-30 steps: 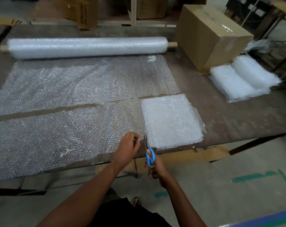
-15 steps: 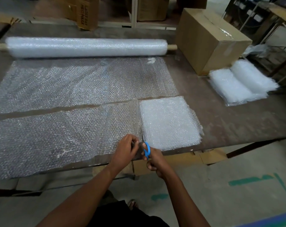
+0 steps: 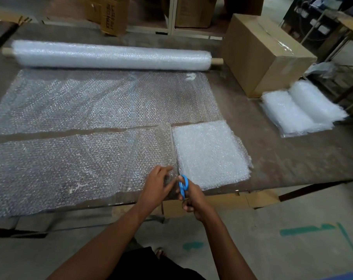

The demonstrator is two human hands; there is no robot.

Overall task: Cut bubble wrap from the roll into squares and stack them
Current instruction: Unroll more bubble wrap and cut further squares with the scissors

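A long bubble wrap roll [image 3: 111, 57] lies across the back of the brown table [image 3: 293, 158], with a sheet [image 3: 103, 102] unrolled toward me. A separate cut strip [image 3: 70, 168] lies along the front edge. My left hand [image 3: 157, 184] pinches the strip's near edge at its right end. My right hand [image 3: 191, 197] grips blue-handled scissors [image 3: 183, 185], blades pointing away into the strip's edge. Just right of the cut line sits a stack of cut squares [image 3: 210, 154].
A closed cardboard box [image 3: 262, 55] stands at the back right. In front of it lie folded piles of bubble wrap [image 3: 301, 110]. More cartons [image 3: 113, 15] and shelving stand behind the table. The floor below shows green tape marks [image 3: 313, 229].
Both hands have moved forward onto the table edge, and the scissors have gone from below the edge into the strip beside the stack.
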